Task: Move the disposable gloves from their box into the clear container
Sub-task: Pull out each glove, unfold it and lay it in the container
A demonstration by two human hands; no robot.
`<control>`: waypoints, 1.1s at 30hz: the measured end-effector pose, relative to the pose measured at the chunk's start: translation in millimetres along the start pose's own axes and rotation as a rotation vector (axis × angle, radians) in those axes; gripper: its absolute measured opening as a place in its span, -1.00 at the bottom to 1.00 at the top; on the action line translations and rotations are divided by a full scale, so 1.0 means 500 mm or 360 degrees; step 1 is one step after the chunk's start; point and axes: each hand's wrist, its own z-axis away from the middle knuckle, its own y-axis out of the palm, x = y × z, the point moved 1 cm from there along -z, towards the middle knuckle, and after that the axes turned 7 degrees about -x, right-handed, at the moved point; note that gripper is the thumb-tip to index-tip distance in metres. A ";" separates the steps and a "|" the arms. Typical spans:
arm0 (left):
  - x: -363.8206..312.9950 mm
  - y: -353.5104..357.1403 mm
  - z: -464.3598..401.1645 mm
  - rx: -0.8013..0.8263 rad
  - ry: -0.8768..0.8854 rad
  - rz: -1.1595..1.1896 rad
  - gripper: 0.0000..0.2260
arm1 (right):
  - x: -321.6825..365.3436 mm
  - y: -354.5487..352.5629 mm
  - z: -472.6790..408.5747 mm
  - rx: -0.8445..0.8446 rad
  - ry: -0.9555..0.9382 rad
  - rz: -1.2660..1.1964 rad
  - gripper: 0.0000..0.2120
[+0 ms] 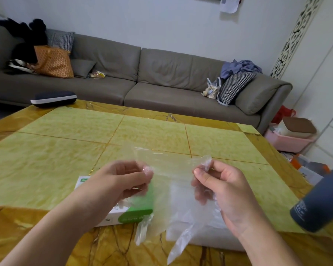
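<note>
A thin clear disposable glove hangs stretched between both hands above the table, its fingers dangling toward me. My left hand pinches the glove's left top edge and my right hand pinches the right top edge. Under my left hand lies the white and green glove box, partly hidden by my wrist. The clear container sits on the table below the glove and my right hand, seen only as a pale translucent block through the plastic.
A dark grey cup stands near the table's right edge. A dark case lies at the table's far left corner. A grey sofa with cushions and bags runs behind. Pink bins sit on the floor at right.
</note>
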 end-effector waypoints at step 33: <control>0.004 0.057 -0.018 0.0020 -0.0045 -0.0243 -0.82 | 0.012 -0.106 -0.001 -0.0276 0.0029 0.0114 -0.84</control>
